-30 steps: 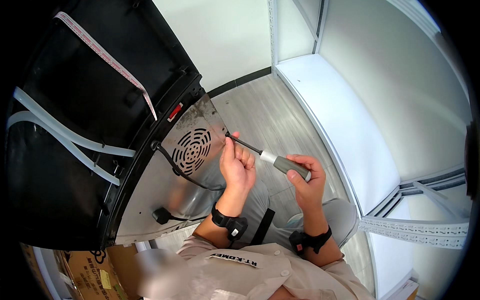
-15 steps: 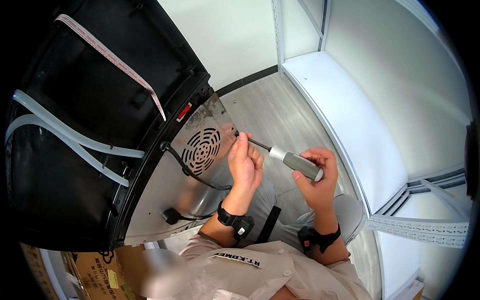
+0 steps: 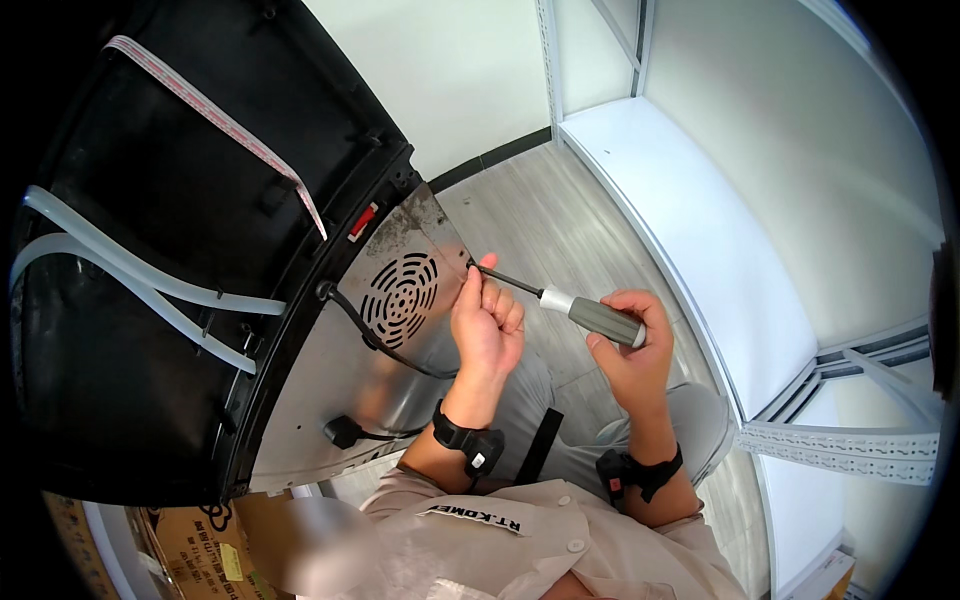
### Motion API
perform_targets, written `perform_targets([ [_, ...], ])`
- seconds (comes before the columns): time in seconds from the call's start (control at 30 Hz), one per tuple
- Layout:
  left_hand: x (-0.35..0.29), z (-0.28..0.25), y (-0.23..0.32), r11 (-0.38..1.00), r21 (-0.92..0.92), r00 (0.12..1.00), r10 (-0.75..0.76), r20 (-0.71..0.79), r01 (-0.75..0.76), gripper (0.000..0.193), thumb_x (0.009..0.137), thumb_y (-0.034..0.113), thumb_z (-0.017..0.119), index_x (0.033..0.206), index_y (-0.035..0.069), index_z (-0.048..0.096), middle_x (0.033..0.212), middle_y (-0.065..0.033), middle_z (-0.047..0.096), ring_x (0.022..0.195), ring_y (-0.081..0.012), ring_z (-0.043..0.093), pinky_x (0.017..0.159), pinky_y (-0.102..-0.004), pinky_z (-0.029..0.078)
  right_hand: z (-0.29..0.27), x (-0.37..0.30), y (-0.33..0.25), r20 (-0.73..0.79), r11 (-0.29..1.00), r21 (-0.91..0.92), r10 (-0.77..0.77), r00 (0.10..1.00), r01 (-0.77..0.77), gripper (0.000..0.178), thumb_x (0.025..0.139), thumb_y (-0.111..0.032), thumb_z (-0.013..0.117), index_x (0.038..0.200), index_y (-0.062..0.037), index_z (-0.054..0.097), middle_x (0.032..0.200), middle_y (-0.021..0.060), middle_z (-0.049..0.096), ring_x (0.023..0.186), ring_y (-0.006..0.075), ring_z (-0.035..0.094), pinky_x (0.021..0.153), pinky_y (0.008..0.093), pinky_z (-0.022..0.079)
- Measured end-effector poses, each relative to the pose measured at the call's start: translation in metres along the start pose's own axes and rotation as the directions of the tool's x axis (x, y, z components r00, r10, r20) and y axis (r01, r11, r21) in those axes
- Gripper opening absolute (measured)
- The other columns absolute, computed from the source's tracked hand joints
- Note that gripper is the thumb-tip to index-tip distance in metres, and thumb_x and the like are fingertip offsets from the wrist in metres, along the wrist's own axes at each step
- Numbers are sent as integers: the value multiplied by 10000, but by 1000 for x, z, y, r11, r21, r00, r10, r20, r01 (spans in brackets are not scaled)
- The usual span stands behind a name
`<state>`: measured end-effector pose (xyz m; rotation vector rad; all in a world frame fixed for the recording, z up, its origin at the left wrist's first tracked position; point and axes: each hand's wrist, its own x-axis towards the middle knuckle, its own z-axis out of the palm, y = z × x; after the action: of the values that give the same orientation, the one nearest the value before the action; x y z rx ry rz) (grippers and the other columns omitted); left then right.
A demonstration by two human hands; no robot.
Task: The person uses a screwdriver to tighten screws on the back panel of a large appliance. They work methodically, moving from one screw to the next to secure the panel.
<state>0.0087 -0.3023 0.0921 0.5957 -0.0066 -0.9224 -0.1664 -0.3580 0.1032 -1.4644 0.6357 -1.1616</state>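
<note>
My right hand (image 3: 640, 350) is closed round the grey handle of a screwdriver (image 3: 605, 322). The shaft slants up and left, its tip at a small dark spot on the edge of a metal panel (image 3: 330, 385). Beside that tip, my left hand (image 3: 488, 325) has its thumb and a finger on either side of the shaft, the other fingers curled. Whether a screw sits under the tip is too small to tell. The panel has round vent slots (image 3: 400, 300) and belongs to a large black-bodied appliance (image 3: 200, 150).
Two pale hoses (image 3: 150, 260) and a flat striped ribbon cable (image 3: 220, 120) lie across the black side. A black cord (image 3: 365, 325) runs down the panel past a red switch (image 3: 363, 222). White shelving (image 3: 690, 230) stands right, a cardboard box (image 3: 190, 545) lower left.
My left fingertips have shifted slightly toward the panel edge and parted a little, so more of the shaft near the tip shows. The right hand has turned slightly on the handle.
</note>
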Motion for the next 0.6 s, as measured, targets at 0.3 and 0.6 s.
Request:
perform_targets([
  [0.3,3,2,-2,990,-142,1000,-19,16,21,270,1053,282,435,1131,80,597,605,61,267,510,-74,220,455,-236,224,2,4,6,-17,995,13,-97,995,98,342,675,75,676,974,-41,556,1029,99,583,930,173,582,846,304,464],
  [0.6,3,-1,-11,996,-57,997,68,40,-66,301,1054,326,432,1184,93,571,619,60,274,522,-71,232,462,-233,245,-1,3,11,-3,990,-36,-139,990,139,338,662,70,672,960,-45,562,1020,113,591,910,197,592,830,313,472],
])
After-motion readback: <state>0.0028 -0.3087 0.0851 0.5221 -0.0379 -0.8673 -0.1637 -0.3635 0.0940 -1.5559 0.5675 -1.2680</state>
